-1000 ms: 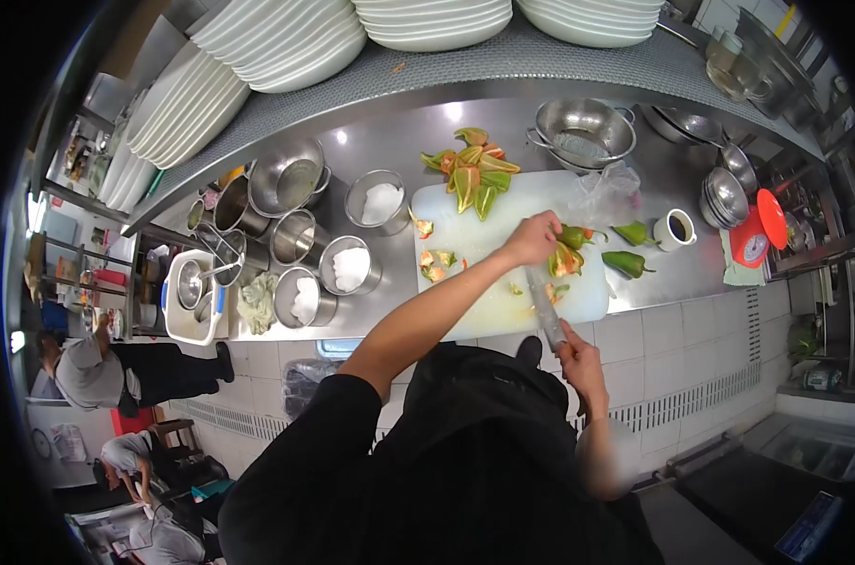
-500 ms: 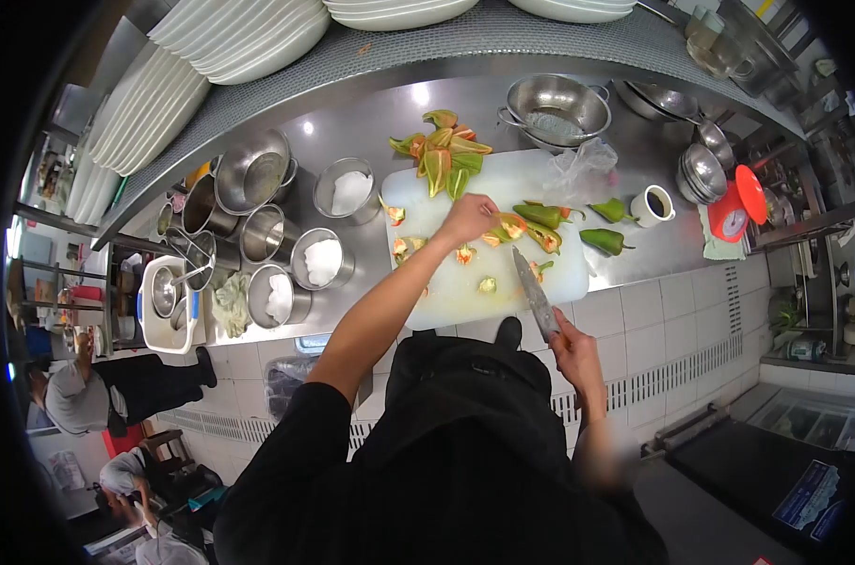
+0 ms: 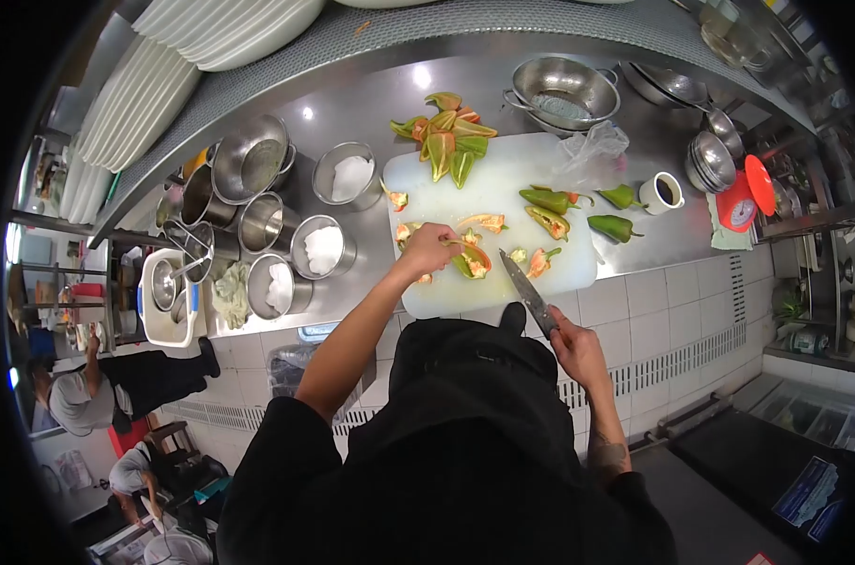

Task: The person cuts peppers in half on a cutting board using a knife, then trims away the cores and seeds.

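Note:
My left hand (image 3: 427,250) is closed on a pepper half (image 3: 475,262), its cut side and pale seeds showing, low over the white cutting board (image 3: 512,165). In my right hand (image 3: 579,350) is a kitchen knife (image 3: 529,294), its blade pointing forward over the board's near edge, just right of the pepper half. Cut pepper cores (image 3: 540,263) and scraps lie around my left hand and the blade. Further right on the board sit a green pepper (image 3: 546,199) and a cut pepper (image 3: 547,223). Hollowed pepper pieces (image 3: 441,151) are heaped at the board's far left.
Steel pots (image 3: 322,247), some holding white contents, stand left of the board. Two green peppers (image 3: 615,228), a white cup (image 3: 662,193) and a red scale (image 3: 736,209) are to the right. A colander (image 3: 565,92) stands behind. Plates (image 3: 230,28) fill the shelf above. People (image 3: 79,400) are at far left.
My left hand has moved left and nearer me, bringing the pepper half off the board's middle. The knife has shifted slightly left and stays in my right hand.

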The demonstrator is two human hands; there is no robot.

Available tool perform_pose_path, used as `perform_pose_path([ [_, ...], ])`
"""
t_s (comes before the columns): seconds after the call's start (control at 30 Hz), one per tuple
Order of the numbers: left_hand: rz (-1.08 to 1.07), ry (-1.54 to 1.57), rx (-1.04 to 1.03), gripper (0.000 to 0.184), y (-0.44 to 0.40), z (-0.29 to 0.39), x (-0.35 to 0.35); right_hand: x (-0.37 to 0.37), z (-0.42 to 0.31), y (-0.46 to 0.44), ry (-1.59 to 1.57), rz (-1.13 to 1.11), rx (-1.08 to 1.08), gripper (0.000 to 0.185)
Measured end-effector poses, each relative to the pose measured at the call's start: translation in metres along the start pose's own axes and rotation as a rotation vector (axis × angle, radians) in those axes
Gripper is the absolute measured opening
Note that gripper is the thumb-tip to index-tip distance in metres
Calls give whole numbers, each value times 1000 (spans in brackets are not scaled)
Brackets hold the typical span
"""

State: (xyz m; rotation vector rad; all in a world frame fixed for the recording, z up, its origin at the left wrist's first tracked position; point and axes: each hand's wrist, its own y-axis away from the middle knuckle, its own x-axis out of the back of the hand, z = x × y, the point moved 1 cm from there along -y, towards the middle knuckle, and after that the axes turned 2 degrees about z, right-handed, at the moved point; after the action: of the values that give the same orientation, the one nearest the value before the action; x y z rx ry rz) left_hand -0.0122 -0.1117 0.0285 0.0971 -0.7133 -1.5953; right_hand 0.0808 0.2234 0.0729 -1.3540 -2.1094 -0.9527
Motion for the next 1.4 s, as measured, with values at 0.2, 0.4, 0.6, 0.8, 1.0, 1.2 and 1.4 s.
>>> perform_pose_path([
  [0.2,155,-234,-125,22,-6,-6,-16,4,3,6,46,27,172,46],
  [0.4,256,-455,-322,21,-12,8,-31,18,-3,7,294,32,176,47],
  [0.6,211,-519,-320,17,0,33,-37,24,-5,6,308,17,174,47],
  [0.8,210,-473,-366,16,-6,20,-34,0,13,-5,173,33,240,45],
  [1.0,271,-391,-455,16,-14,-7,-27,-9,8,-12,-1,-29,155,47],
  [1.2,320,-357,-472,14,-13,-11,-29,-18,21,-9,-105,-56,119,47],
  [1.4,349,-377,-490,13,-10,-13,-33,-35,28,-18,-218,-71,121,47],
])
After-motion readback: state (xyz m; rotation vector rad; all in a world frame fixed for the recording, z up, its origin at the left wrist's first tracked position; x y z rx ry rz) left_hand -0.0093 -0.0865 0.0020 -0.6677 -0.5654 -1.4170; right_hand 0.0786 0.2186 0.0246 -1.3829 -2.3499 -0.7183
